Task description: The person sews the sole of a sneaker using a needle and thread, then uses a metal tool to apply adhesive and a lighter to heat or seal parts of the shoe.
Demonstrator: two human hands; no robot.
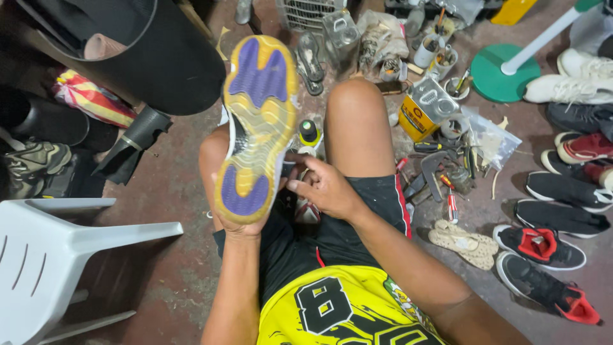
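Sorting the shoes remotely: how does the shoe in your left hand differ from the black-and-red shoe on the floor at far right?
The held shoe is raised sole-up in the left hand, showing a yellow-and-purple outsole; the black-and-red shoe lies on the floor, opening up. The right hand touches the held shoe's side; nothing touches the floor one. Both are sneakers.

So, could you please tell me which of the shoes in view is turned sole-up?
The shoe with the purple and yellow sole, held up by the left hand; the others sit on the floor.

Tools crowding right, bare floor left
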